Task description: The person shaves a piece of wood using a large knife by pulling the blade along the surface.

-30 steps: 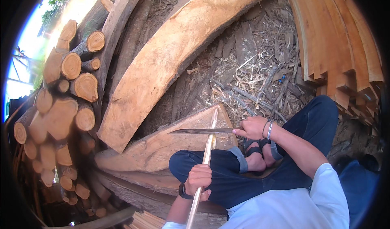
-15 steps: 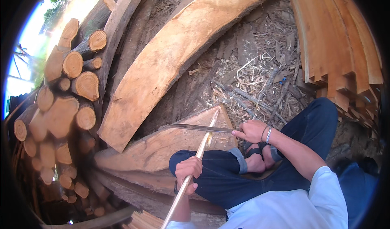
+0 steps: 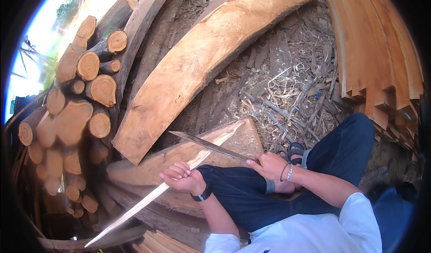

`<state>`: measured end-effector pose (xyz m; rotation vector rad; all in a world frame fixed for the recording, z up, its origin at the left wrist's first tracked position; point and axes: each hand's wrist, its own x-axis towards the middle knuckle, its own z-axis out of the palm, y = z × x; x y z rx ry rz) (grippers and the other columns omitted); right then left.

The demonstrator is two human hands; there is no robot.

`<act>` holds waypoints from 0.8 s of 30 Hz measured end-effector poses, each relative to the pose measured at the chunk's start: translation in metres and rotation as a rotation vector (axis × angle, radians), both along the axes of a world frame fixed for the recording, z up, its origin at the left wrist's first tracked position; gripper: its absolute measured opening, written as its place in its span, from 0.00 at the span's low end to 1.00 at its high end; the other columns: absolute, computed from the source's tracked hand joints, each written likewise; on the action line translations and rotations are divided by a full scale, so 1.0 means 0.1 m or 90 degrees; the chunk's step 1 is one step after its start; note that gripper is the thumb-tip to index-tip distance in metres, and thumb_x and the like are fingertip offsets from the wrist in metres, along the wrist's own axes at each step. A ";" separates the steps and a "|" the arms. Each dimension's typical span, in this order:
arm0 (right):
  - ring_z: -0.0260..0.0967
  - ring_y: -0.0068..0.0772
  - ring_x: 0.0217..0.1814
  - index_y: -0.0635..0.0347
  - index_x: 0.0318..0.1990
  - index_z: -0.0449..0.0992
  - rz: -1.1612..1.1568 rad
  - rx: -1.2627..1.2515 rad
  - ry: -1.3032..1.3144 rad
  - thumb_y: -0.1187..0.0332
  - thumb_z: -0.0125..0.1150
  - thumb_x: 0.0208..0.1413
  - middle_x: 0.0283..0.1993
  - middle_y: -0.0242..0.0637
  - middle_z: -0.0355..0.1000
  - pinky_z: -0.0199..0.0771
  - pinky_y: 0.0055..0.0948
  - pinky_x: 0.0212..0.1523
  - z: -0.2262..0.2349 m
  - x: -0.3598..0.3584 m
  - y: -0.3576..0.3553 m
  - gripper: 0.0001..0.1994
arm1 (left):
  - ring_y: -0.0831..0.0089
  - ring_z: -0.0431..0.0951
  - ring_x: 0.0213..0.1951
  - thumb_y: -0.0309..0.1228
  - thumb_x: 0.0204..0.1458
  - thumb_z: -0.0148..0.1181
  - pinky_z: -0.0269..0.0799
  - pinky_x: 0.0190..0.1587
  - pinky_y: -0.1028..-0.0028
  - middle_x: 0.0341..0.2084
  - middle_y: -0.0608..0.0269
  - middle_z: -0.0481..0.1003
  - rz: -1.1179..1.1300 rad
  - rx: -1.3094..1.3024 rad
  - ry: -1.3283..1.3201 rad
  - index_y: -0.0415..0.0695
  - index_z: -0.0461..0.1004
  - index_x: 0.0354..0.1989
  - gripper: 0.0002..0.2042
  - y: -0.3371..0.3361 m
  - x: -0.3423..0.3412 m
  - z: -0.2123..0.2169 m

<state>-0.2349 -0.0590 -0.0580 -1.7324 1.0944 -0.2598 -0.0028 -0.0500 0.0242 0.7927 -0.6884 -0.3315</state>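
Left hand (image 3: 182, 179) grip wraps the pale stick (image 3: 148, 199); right hand (image 3: 268, 165) clenches the knife (image 3: 208, 145).

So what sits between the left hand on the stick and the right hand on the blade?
In the head view, only the person's dark-trousered knee lies between the left hand gripping the pale stick and the right hand holding the long blade.

The right hand (image 3: 268, 165) hides the knife (image 3: 211, 145) handle from us. The stick (image 3: 152, 194) passes unseen through the left hand (image 3: 182, 177).

No packages, labels, signs or screens are visible.
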 end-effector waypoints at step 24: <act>0.73 0.64 0.31 0.71 0.29 0.74 -0.041 0.016 -0.119 0.45 0.40 0.65 0.22 0.62 0.71 0.73 0.51 0.38 -0.05 -0.07 0.06 0.32 | 0.80 0.47 0.12 0.61 0.61 0.35 0.44 0.18 0.79 0.09 0.70 0.52 -0.216 -0.148 -0.208 0.50 0.52 0.16 0.29 0.36 -0.11 1.38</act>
